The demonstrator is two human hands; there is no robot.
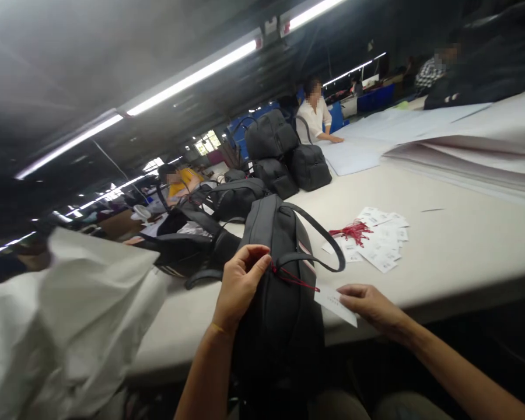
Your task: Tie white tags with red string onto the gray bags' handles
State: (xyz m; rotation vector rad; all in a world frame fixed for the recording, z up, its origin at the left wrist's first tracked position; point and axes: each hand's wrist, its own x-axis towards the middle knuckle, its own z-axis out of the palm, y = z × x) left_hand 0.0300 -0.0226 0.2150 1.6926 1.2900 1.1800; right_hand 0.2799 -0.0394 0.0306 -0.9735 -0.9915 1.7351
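Observation:
A black bag (262,233) lies across the near table edge in front of me, its handle (339,254) looping out to the right. A red string (295,281) runs from the base of the handle to a white hang tag (335,304). My right hand (370,303) pinches that tag by its upper right part. On top of the bag, my left hand (245,280) is closed, thumb against fingertips, at the string's other end. What those fingertips grip is too small to make out.
Several white tags (382,239) with red strings (354,231) lie on the table (441,245) to the right. More black bags (271,134) are piled beyond. White sheets (476,151) cover the far right, and crumpled pale sheeting (96,291) rises at left. Co-workers (315,114) stand behind.

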